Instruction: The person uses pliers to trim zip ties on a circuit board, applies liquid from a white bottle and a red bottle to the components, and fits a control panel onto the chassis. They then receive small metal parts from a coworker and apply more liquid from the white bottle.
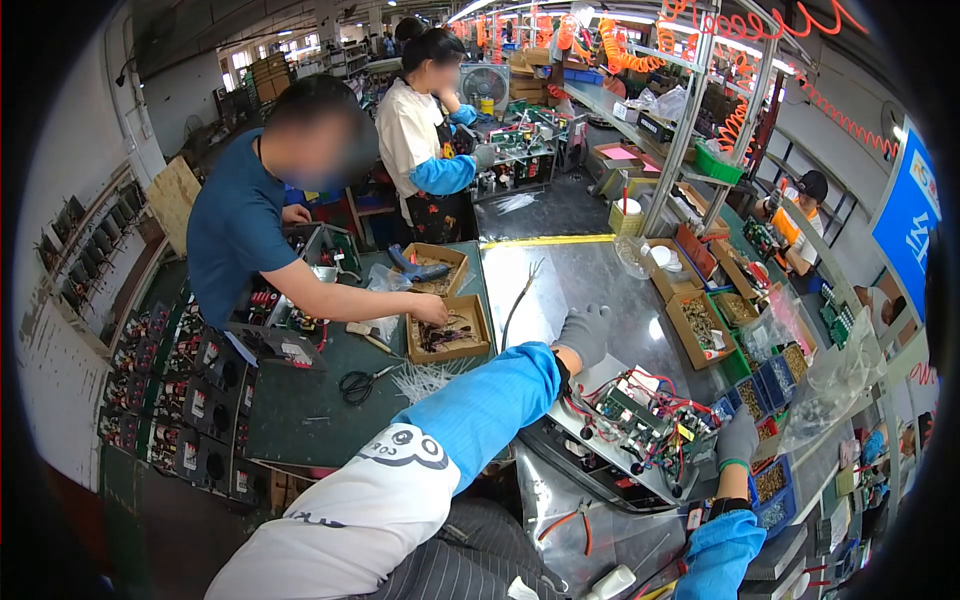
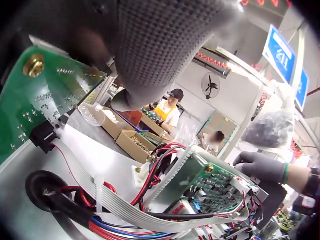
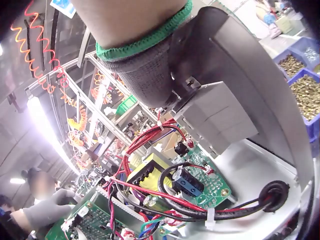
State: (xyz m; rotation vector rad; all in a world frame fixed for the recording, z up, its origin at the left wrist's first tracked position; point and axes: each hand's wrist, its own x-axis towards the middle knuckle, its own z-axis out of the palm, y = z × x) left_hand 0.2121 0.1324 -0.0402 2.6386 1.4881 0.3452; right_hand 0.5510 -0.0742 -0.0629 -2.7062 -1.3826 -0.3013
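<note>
An open metal chassis (image 1: 600,455) full of green circuit boards (image 1: 640,415) and red wiring lies on the steel bench in front of me. My gloved left hand (image 1: 585,333) grips its far left corner, fingers curled over the edge. My gloved right hand (image 1: 738,440) holds its right side. In the left wrist view the left hand (image 2: 165,45) sits above a green board (image 2: 35,95) and a grey ribbon cable (image 2: 115,202); the right hand (image 2: 260,165) shows beyond. In the right wrist view the right hand (image 3: 150,70) lies against the grey chassis wall (image 3: 240,60), above a yellow transformer (image 3: 145,175).
Blue bins of screws (image 1: 775,385) stand right of the chassis. Red-handled pliers (image 1: 570,520) and a white bottle (image 1: 610,582) lie near me. Cardboard boxes (image 1: 447,330), scissors (image 1: 358,383) and cable ties (image 1: 425,378) sit left, where a person (image 1: 240,230) reaches into a box.
</note>
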